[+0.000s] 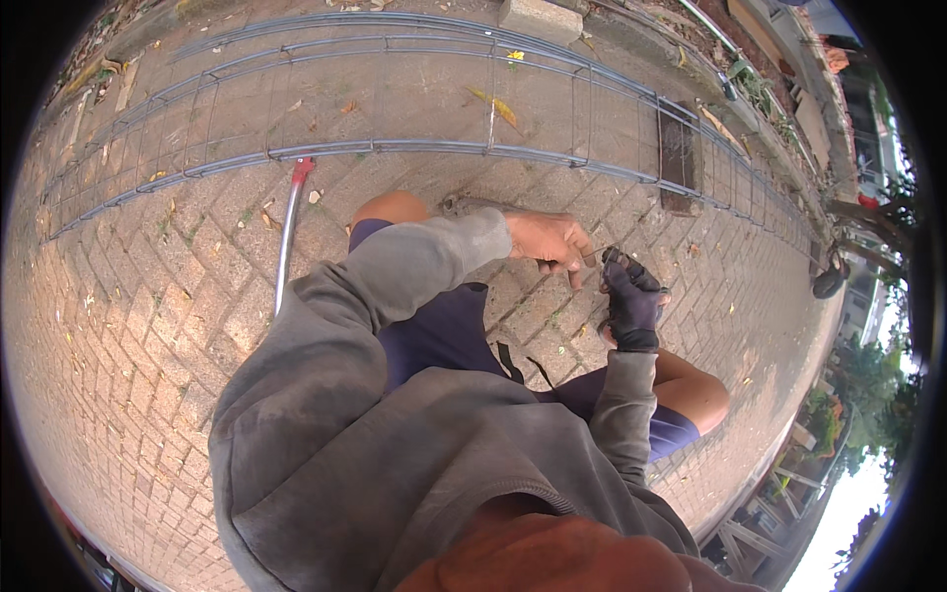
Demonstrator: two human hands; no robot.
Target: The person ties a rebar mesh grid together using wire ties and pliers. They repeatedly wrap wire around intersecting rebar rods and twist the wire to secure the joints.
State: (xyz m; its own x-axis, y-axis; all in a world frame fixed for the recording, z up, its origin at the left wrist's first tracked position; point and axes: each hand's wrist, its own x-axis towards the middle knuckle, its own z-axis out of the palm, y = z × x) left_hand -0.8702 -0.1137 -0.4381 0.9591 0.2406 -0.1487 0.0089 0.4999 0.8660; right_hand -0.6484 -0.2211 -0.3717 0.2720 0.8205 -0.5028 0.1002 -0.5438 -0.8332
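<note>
My left hand (552,242) is bare and reaches across in front of my knees, its fingers bent and drawn together at the tips. Close on its right is my right hand (632,296) in a dark fingerless glove, curled closed with the knuckles up. Between the two sets of fingertips shows a short piece of thin wire (596,255); its ends are hidden in the fingers. Beyond both hands a long cage of steel reinforcing bars (434,148) with thin square stirrups lies on the paving, apart from them.
A silver metal bar with a red head (303,170) lies at left, its head by the cage's near bars. A dark block (678,148) sits under the cage at right, and a concrete block (541,20) stands at the far side. Brick paving (148,326) surrounds me.
</note>
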